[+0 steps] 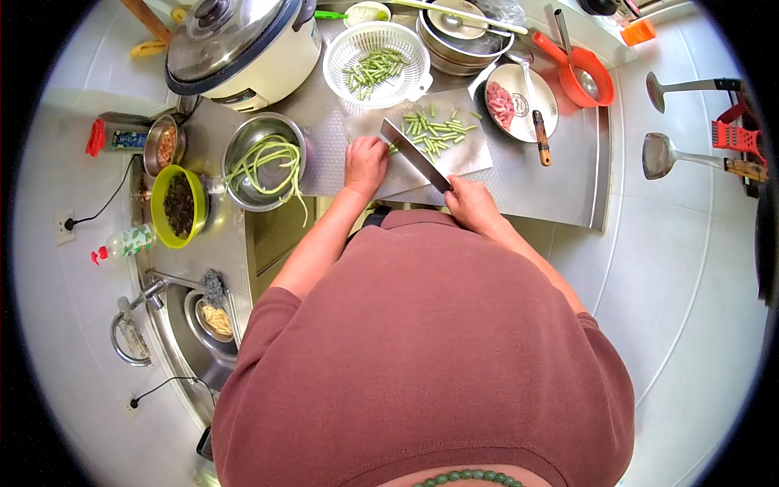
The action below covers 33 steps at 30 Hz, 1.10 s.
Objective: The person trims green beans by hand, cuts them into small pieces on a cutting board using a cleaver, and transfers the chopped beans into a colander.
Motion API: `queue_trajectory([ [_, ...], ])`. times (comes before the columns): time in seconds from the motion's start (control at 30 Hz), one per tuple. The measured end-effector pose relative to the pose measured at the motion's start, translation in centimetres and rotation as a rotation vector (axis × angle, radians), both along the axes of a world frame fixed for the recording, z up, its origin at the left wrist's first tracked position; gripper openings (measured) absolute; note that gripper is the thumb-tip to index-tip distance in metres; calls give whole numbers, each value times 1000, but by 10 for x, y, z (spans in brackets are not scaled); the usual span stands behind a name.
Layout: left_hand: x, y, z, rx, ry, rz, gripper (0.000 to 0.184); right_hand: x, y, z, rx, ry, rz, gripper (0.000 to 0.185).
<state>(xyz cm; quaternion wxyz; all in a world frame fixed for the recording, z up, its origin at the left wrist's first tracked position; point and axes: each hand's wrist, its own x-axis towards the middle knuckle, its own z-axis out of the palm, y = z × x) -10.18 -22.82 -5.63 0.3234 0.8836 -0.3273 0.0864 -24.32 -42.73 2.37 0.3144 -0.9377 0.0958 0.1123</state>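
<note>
My right hand (pixel 473 203) grips the handle of a cleaver (pixel 415 154), whose broad blade slants across a white cutting board (pixel 480 159). On the blade's left, my left hand (pixel 367 166) is closed with its fingers curled down at the board's edge. A bit of long bean (pixel 393 149) shows between those fingers and the blade; the rest is hidden under the hand. Short cut bean pieces (pixel 438 134) lie scattered right of the blade. Whole long beans (pixel 272 162) hang over the rim of a steel bowl (pixel 235 191) to the left.
Behind the board stands a white colander (pixel 334 58) of cut beans. A plate (pixel 545 101) with pink meat pieces, a red strainer (pixel 599 93) and stacked pots (pixel 442 61) are behind right. Left are a large cooker (pixel 276 69), a yellow-green bowl (pixel 200 213) and the sink (pixel 182 325).
</note>
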Motion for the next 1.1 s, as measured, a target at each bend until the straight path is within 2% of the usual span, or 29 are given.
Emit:
queue_trajectory([
  [0.6,10,-4,-24,110,29,-50,5,17,8,-7,-57,119,72,15],
  [1.1,9,-4,-28,60,28,-70,4,21,8,-6,-19,109,22,15],
])
